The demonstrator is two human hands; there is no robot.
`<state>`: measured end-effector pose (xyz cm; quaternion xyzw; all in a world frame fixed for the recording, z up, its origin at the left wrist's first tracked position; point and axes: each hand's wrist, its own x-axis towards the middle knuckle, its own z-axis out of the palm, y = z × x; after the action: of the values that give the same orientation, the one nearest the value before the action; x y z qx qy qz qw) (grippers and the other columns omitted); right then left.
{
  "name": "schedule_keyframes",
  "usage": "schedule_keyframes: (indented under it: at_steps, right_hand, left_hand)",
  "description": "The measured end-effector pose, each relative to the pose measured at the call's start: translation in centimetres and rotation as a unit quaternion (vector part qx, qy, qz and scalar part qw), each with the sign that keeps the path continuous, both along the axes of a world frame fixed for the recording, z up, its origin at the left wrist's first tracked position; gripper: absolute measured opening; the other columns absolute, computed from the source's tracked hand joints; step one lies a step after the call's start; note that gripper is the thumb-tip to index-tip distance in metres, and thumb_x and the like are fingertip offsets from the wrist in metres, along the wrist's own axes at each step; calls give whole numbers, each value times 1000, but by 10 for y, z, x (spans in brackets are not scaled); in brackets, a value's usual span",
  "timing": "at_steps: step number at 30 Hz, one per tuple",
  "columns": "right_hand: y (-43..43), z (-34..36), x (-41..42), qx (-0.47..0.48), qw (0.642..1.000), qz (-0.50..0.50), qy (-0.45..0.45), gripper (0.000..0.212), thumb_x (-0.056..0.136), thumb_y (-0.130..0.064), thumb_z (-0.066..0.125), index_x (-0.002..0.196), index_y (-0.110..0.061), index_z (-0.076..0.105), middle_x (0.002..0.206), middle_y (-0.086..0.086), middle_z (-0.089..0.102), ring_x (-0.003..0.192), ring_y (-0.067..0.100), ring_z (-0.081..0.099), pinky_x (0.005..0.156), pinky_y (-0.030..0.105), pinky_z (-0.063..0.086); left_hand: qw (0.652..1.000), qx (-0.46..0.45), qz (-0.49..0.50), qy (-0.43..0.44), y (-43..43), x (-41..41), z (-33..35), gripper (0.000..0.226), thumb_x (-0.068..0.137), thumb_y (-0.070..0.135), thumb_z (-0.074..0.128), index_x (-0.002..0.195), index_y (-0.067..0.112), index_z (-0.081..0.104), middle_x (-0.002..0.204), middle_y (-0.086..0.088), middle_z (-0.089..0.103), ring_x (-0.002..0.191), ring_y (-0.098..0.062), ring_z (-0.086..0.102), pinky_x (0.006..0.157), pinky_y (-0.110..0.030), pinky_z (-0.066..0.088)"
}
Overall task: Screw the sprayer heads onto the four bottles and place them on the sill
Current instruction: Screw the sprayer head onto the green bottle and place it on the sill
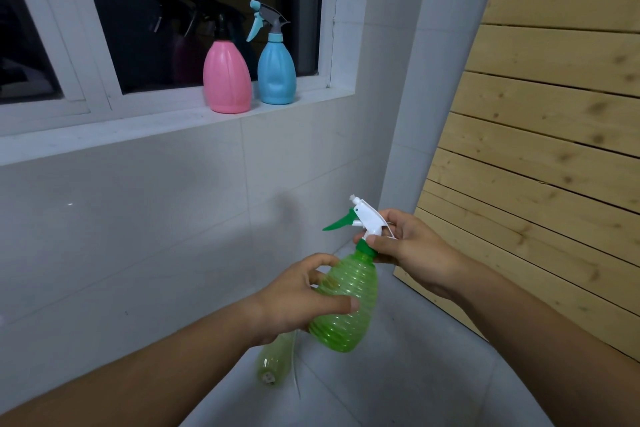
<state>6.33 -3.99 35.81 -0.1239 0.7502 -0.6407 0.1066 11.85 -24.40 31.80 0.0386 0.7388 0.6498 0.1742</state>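
Note:
My left hand (294, 298) grips the ribbed body of a translucent green bottle (346, 305), tilted slightly in front of me. My right hand (405, 246) pinches the green collar under its white sprayer head (367, 218), whose green trigger points left. On the white window sill (138, 125) stand a pink bottle (227, 80) with a black sprayer and a blue bottle (276, 73) with a grey and light-blue sprayer, side by side. Another green bottle (273, 360) lies on the floor below my left wrist, partly hidden; I cannot tell whether it has a head.
A dark window (194, 10) sits behind the sill, reflecting the bottles. The wall under the sill is white tile (121, 236). A wooden slat panel (547, 114) leans at the right. The floor is pale tile (415, 374).

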Motion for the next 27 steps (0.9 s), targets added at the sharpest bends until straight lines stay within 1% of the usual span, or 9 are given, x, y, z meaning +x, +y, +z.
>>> schedule_keyframes:
  at_steps: [4,8,10,13,15,19,21,24,27]
  right_hand:
    - [5,-1,-2,-9,1000,27,0,30,90,-3,63,118,-11,58,103,9,76,93,16,71,78,24,55]
    - [8,-1,-4,-31,999,44,-6,31,90,1,62,119,-9,58,100,9,75,91,17,69,80,26,54]
    - [9,-1,-5,-57,997,43,-15,32,90,5,60,121,-4,57,100,12,74,92,21,67,85,32,55]
    - [11,3,-4,-66,996,51,-17,34,90,9,57,123,0,55,104,16,71,96,26,64,94,39,52]
    - [12,5,-2,-55,996,61,-19,36,90,10,56,125,3,53,107,20,68,98,29,62,95,41,50]
    - [14,7,0,-30,996,76,-21,36,91,11,53,126,7,52,110,24,65,101,30,60,102,47,45]
    - [15,8,1,-23,996,85,-23,35,91,12,52,126,8,52,109,24,65,100,30,60,102,47,45]
    - [16,9,1,-19,995,94,-24,34,91,13,51,126,9,52,107,23,66,98,28,62,101,45,47]
    - [15,9,1,-19,996,90,-23,34,91,14,50,125,7,54,107,20,67,94,23,63,100,42,45]
  left_hand:
    - [1000,3,-21,-14,-2,1,6,50,63,35,90,109,40,72,103,0,80,99,-33,77,77,-42,59]
    - [999,15,-35,-39,-6,0,9,49,66,35,88,113,38,74,114,-9,78,107,-32,75,68,-33,61]
    - [998,20,-37,-52,-7,-1,10,50,66,37,87,115,36,74,115,-9,78,109,-30,74,77,-44,64]
    - [997,30,-37,-65,-6,-2,10,55,66,36,86,120,32,73,118,-10,77,108,-28,74,94,-64,55]
    - [997,25,-47,-62,-6,-2,11,55,68,35,85,122,32,72,114,-6,78,103,-23,74,92,-59,56]
    - [996,24,-65,-60,-7,-2,11,47,75,29,80,122,33,72,107,-1,79,94,-17,76,67,-32,61]
    - [995,25,-73,-65,-8,-2,10,43,77,28,78,120,33,73,103,0,79,90,-15,76,60,-27,59]
    - [994,20,-83,-75,-9,-4,9,45,74,30,78,119,33,74,108,-2,78,97,-19,74,71,-34,62]
    - [992,28,-88,-86,-9,-6,7,54,67,34,80,120,31,74,114,-5,77,103,-23,73,91,-50,60]
